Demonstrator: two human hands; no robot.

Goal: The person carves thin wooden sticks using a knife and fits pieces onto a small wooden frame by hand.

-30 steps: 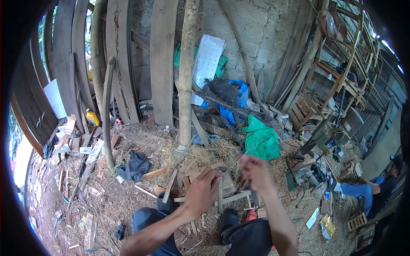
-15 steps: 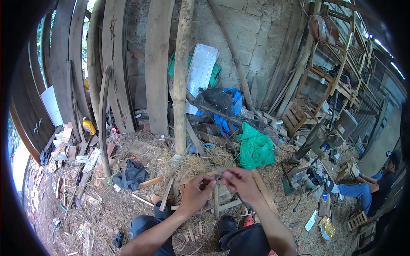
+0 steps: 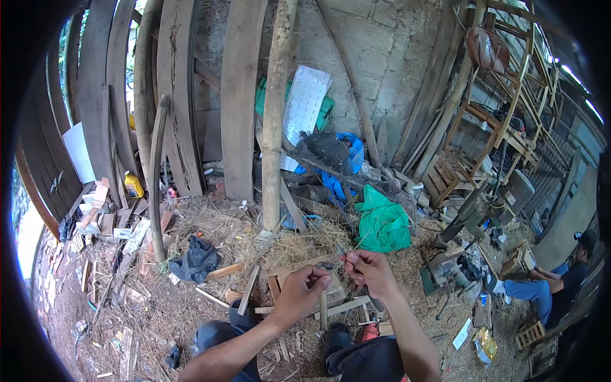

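My left hand (image 3: 301, 291) is closed in a pinch, with a small dark piece (image 3: 324, 265) at its fingertips, too small to name. To its right, my right hand (image 3: 370, 272) also pinches, thumb against forefinger. A thin, pale sliver seems to stick up from those fingers, but its kind is unclear. A small gap separates the two hands, which are held above my knees. Beneath them lie wooden boards and strips (image 3: 347, 307) on the straw-covered ground.
A green plastic bag (image 3: 384, 219) lies beyond my right hand. A wooden post (image 3: 272, 127) stands ahead. Black cloth or plastic (image 3: 195, 260) and a yellow bottle (image 3: 133, 185) are on the left. Another person (image 3: 566, 280) sits at the right, near a stacked chair frame (image 3: 484, 114).
My hands were nearly touching at the fingertips and are now farther apart. The right hand has moved slightly right. The dark piece shows more clearly at my left fingertips.
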